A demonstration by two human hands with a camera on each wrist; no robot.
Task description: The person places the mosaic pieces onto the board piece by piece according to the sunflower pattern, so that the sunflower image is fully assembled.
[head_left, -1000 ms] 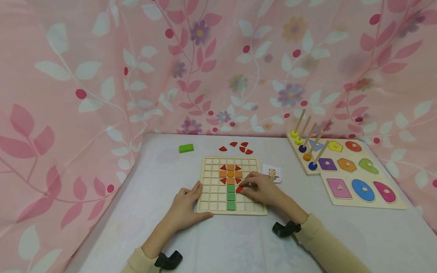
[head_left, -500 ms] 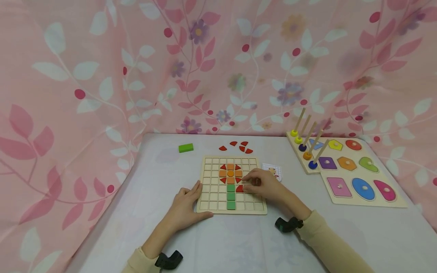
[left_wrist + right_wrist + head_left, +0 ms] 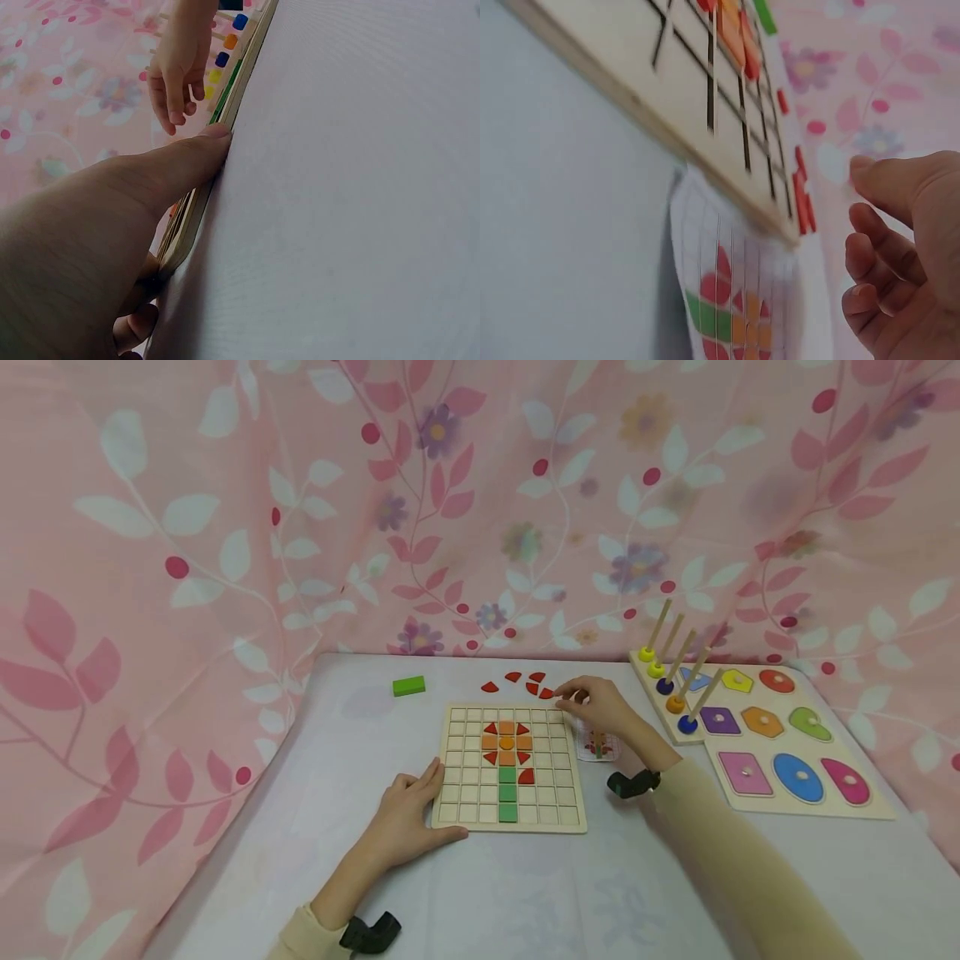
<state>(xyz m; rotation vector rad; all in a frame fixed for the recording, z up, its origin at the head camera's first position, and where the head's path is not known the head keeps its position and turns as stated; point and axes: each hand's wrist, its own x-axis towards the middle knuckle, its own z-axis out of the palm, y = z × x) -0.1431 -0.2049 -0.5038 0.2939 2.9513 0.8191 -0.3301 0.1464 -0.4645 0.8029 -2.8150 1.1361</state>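
Note:
The pale grid board [image 3: 465, 810] carries orange pieces, small red triangles, a column of green squares and a red quarter-round [image 3: 527, 776] right of the top green one. My left hand [image 3: 405, 814] spreads across its near-left corner; in the left wrist view the hand's [image 3: 97, 217] thumb rests on the board edge [image 3: 191, 221]. Beyond the far-right corner my right hand [image 3: 600, 706] hovers, fingertips next to loose red pieces [image 3: 547, 693]. In the right wrist view this hand [image 3: 900, 247] shows loosely bent fingers and a gap below the thumb, nothing held.
A printed card [image 3: 598, 747] lies against the board's right side, partly under my right hand. Further right are a peg stand [image 3: 686, 735] with coloured beads and a shape puzzle board [image 3: 772, 764]. A green block [image 3: 408, 686] sits at the back left.
My right hand has left the red quarter-round on the grid and moved away, up and to the right, toward the loose red pieces. My left hand has stayed in place.

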